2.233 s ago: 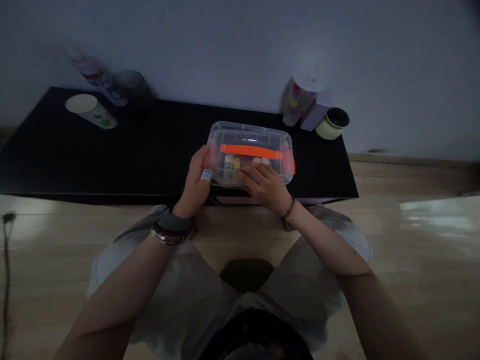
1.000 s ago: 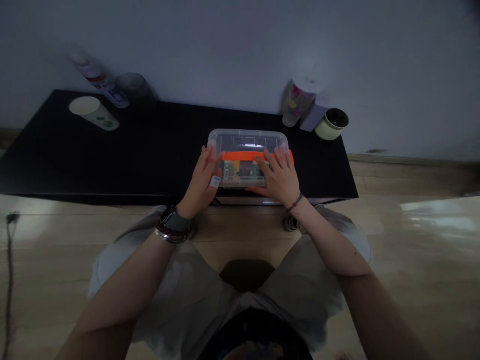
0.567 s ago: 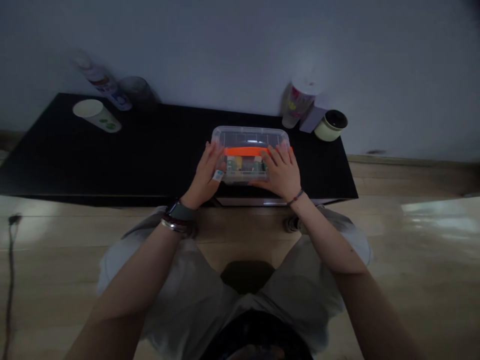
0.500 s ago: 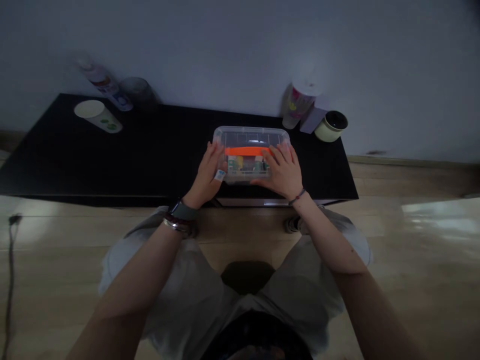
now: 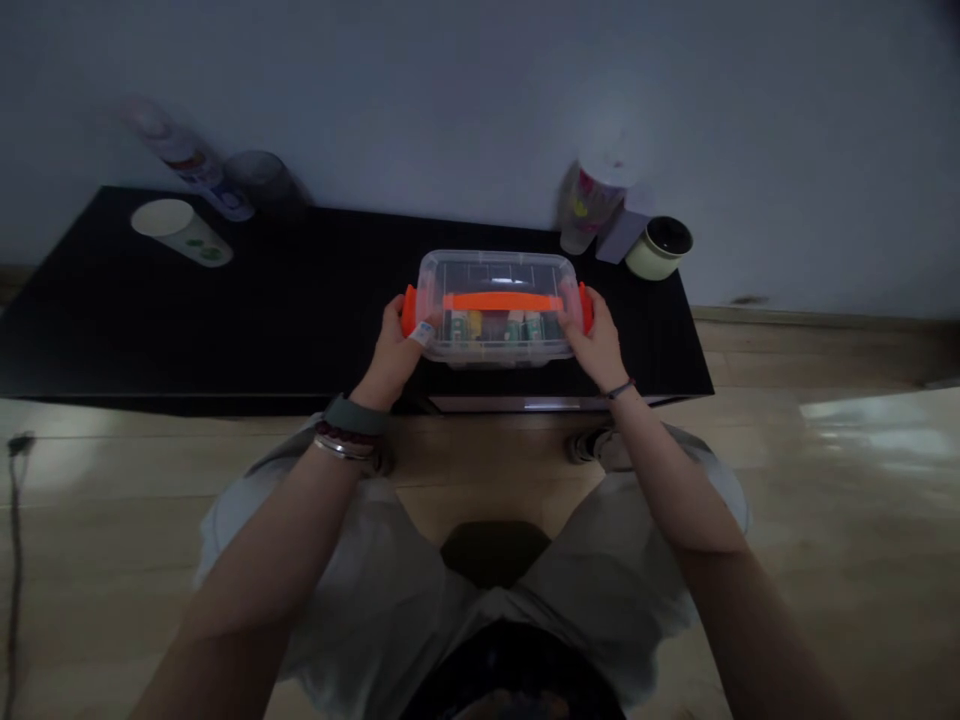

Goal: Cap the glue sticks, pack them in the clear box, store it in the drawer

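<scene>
A clear plastic storage box (image 5: 499,275) with an orange carrying handle on its lid is at the front of the black table, lid on. Through the plastic I see several small green, white and yellow items, too blurred to name. Orange side latches stick out at both ends. My left hand (image 5: 397,350) grips the left end, thumb on the lid's edge and fingers by the latch. At the right end my right hand (image 5: 598,340) does the same, its thumb over the lid's corner. Fingertips of both hands are partly hidden behind the latches.
On the black table (image 5: 322,300), a paper cup (image 5: 184,232), a spray can (image 5: 195,170) and a dark glass (image 5: 266,182) stand at the back left. A clear patterned cup (image 5: 591,205), a pale carton (image 5: 624,228) and a cream jar with black lid (image 5: 660,248) stand at the back right.
Both hands have moved outward, from lying on the lid to gripping the box's ends. The orange side latches now show, flared outward. My right hand has left the handle.
</scene>
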